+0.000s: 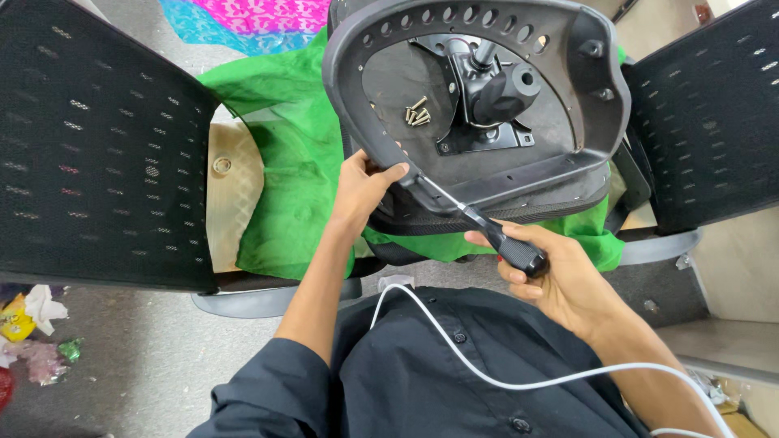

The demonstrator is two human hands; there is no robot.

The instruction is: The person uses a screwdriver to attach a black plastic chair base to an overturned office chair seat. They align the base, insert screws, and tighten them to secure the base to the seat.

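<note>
The left hand [361,188] is gripping the rim of an upturned chair seat [479,105] that is lying on a green cloth [296,170]. The right hand [552,280] is clenching a black-handled screwdriver [487,231], its tip touching the seat's near edge. Loose screws [417,112] are lying on the underside beside the metal mechanism [487,89].

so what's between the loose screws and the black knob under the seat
In the head view, only bare dark seat pan and the edge of the metal mounting plate lie between the loose screws and the black knob; nothing else sits there.
</note>
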